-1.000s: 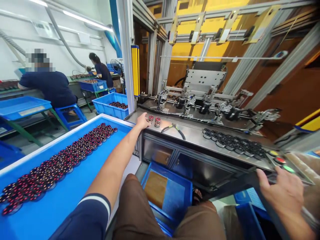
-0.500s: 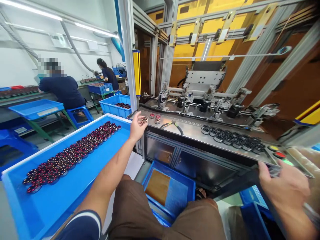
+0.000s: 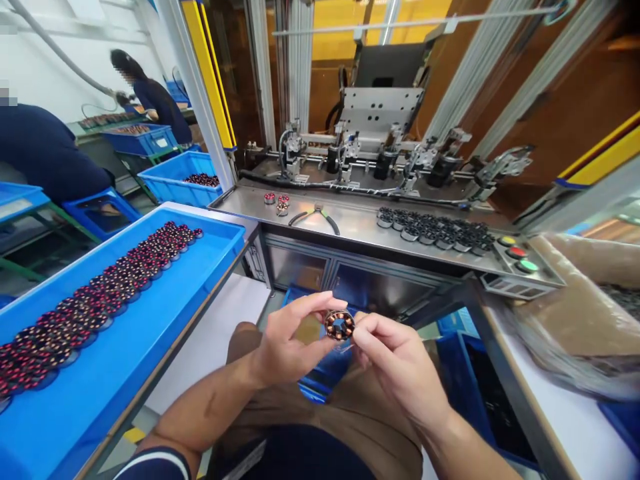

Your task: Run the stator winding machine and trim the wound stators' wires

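Note:
A ring-shaped motor stator (image 3: 339,325) with copper windings is held up over my lap. Thumb and forefinger of my left hand (image 3: 295,333) grip its left side and rim. My right hand (image 3: 395,353) pinches at its right edge; whether the fingertips hold the rim or a thin wire lead there is hidden. Fine wire ends show just below the ring. Beyond the hands, a few red-and-copper stators (image 3: 283,200) and a pair of cutting pliers (image 3: 317,215) lie on the metal ledge (image 3: 355,223) of the machine.
Rows of wound stators (image 3: 125,273) fill part of a blue tray (image 3: 165,317) on the left. Black cores (image 3: 435,229) lie along the ledge, near push buttons (image 3: 517,252). Machine fixtures (image 3: 385,160) stand behind. A plastic-lined box (image 3: 575,293) is at right. Two people sit far left.
My left hand has brought a stator from the ledge's left end back over my lap. My right hand has left the button box and joined it at the stator. The view has shifted.

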Motion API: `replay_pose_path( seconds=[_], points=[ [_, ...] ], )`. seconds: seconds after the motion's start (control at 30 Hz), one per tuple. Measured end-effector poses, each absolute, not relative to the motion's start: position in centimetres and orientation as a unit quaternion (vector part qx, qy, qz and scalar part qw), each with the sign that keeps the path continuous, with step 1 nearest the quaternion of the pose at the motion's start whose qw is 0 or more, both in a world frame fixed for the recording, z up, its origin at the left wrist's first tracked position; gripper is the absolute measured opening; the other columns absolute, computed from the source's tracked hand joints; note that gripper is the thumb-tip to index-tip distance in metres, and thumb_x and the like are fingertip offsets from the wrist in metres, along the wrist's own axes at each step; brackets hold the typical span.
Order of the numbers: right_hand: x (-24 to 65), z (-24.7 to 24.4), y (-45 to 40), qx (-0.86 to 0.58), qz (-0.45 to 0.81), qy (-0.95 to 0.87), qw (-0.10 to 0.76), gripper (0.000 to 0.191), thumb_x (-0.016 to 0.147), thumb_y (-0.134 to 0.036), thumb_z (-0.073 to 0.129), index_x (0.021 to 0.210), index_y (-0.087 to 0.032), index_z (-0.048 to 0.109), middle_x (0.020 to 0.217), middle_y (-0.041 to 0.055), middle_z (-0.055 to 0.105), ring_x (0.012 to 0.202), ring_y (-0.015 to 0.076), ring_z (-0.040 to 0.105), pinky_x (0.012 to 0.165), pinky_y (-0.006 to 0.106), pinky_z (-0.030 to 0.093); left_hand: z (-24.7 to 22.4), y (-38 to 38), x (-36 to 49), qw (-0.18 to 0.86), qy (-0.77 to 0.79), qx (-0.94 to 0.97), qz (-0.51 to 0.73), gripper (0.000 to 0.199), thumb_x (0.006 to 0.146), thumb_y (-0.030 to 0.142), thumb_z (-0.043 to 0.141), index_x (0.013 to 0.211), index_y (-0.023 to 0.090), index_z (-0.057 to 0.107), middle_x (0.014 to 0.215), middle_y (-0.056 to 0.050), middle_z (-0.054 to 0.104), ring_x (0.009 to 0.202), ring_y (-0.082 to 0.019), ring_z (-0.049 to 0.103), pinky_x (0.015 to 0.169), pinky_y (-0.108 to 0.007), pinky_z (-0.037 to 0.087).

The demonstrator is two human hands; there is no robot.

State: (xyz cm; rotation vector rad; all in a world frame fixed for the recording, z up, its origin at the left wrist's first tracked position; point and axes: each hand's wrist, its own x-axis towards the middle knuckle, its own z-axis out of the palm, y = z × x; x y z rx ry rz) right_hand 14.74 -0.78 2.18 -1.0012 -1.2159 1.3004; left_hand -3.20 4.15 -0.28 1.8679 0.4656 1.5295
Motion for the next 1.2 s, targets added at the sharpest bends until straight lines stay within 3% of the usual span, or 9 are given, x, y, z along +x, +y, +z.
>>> replay_pose_path(
  seconds=[0.17,0.27,0.37,0.47,0.67,0.73,0.87,1.03,1.2],
  points=[
    [18.1,0.9,-0.1,-0.251,0.684,-0.535,0.427,0.037,0.087,-0.042,0.071,0.061,-0.017,0.062,0.057,0.0000,0.055,0.055,0.0103,0.048,0.057,0.025,0.037,-0.1,4.4,-3.1,0.470,0.167,0.666,0.554,0.078,0.075,0.011,0.083,0.142,0.026,0.047,0.118,-0.009,0.075,0.100,-0.017,0.073,0.087,-0.025,0.060],
    [18.3,-0.7,0.0,-0.246,0.710,-0.547,0.370,0.021,0.081,-0.035,0.080,0.076,-0.016,0.075,0.069,0.0054,0.069,0.059,0.0116,0.058,0.057,0.024,0.043,-0.2,4.5,-3.0,0.477,0.161,0.665,0.552,0.081,0.073,0.009,0.084,0.143,0.027,0.047,0.115,-0.007,0.075,0.100,-0.017,0.072,0.088,-0.025,0.058],
    [16.1,-2.5,-0.7,-0.296,0.717,-0.469,0.422,0.036,0.070,-0.037,0.089,0.098,-0.017,0.076,0.088,0.0073,0.075,0.068,0.0128,0.065,0.063,0.024,0.051,-0.4,4.7,-2.7,0.446,0.173,0.690,0.544,0.081,0.074,0.007,0.082,0.143,0.029,0.047,0.112,-0.006,0.074,0.099,-0.017,0.071,0.088,-0.027,0.057],
    [13.8,-3.4,-1.3,-0.320,0.725,-0.389,0.471,0.032,0.071,-0.039,0.088,0.085,-0.015,0.073,0.073,0.0056,0.074,0.058,0.0133,0.066,0.058,0.024,0.054,-0.4,5.0,-2.4,0.423,0.193,0.702,0.539,0.084,0.072,0.008,0.083,0.144,0.031,0.047,0.111,-0.005,0.072,0.096,-0.017,0.070,0.087,-0.028,0.057],
    [13.5,-3.6,-1.6,-0.323,0.743,-0.350,0.470,0.024,0.079,-0.036,0.081,0.081,-0.016,0.069,0.050,-0.0001,0.065,0.037,0.0086,0.053,0.041,0.019,0.044,-0.7,5.4,-2.6,0.431,0.191,0.702,0.533,0.084,0.073,0.009,0.083,0.146,0.031,0.047,0.110,-0.004,0.072,0.098,-0.017,0.069,0.087,-0.027,0.055],
    [13.8,-3.6,-1.6,-0.316,0.743,-0.352,0.473,0.022,0.079,-0.034,0.082,0.078,-0.015,0.069,0.051,-0.0007,0.064,0.039,0.0079,0.054,0.044,0.018,0.045,-0.8,5.5,-2.6,0.441,0.200,0.696,0.530,0.083,0.073,0.009,0.083,0.145,0.031,0.048,0.110,-0.004,0.072,0.097,-0.016,0.069,0.086,-0.026,0.055],
    [13.8,-3.3,-2.0,-0.291,0.739,-0.369,0.482,0.017,0.082,-0.028,0.079,0.078,-0.016,0.068,0.077,0.0036,0.073,0.057,0.0087,0.064,0.057,0.021,0.052,-0.8,5.4,-2.5,0.460,0.202,0.683,0.530,0.080,0.074,0.008,0.082,0.144,0.029,0.049,0.111,-0.005,0.073,0.096,-0.015,0.069,0.088,-0.025,0.056],
    [13.8,-2.5,-2.6,-0.266,0.735,-0.430,0.451,0.016,0.086,-0.026,0.075,0.078,-0.015,0.067,0.068,0.0040,0.071,0.053,0.0092,0.061,0.051,0.020,0.048,-0.8,5.6,-2.3,0.545,0.180,0.637,0.514,0.084,0.073,0.004,0.082,0.145,0.030,0.047,0.118,-0.005,0.072,0.100,-0.015,0.071,0.095,-0.027,0.057],
    [15.9,-1.8,-1.9,-0.343,0.646,-0.495,0.469,0.016,0.087,-0.034,0.074,0.087,-0.018,0.073,0.079,0.0064,0.074,0.067,0.0149,0.067,0.064,0.027,0.054,-1.1,5.4,-2.6,0.629,0.123,0.601,0.477,0.072,0.086,0.004,0.069,0.146,0.034,0.043,0.132,-0.008,0.068,0.109,-0.015,0.069,0.097,-0.027,0.055]
  ],
)
